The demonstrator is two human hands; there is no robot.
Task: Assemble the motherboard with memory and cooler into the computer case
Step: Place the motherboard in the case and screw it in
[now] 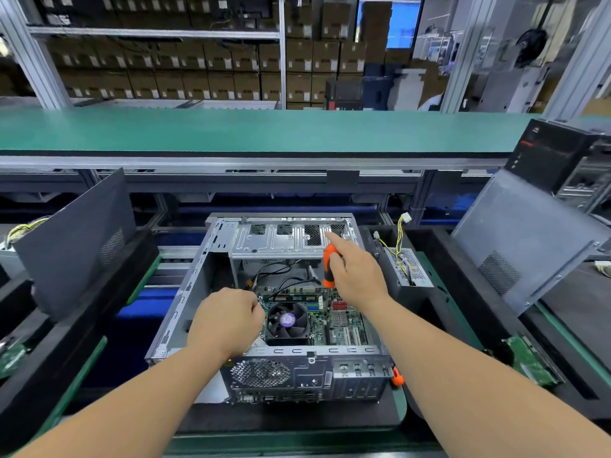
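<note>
An open grey computer case [185,292] lies on the bench with its rear panel toward me. Inside sits the green motherboard [344,325] with a black cooler fan [287,322] and a memory stick [294,297] behind it. My left hand [228,320] is curled inside the case just left of the fan, at some thin wires; what it pinches is hidden. My right hand [355,276] grips an orange-handled screwdriver [328,267] upright over the board's back right corner, index finger stretched toward the drive cage [277,239].
Grey side panels lean at left [76,239] and right [529,239]. A power supply [408,269] with yellow wires stands right of the case. A second orange tool [397,378] lies at the case's near right corner. A green conveyor [264,130] runs behind.
</note>
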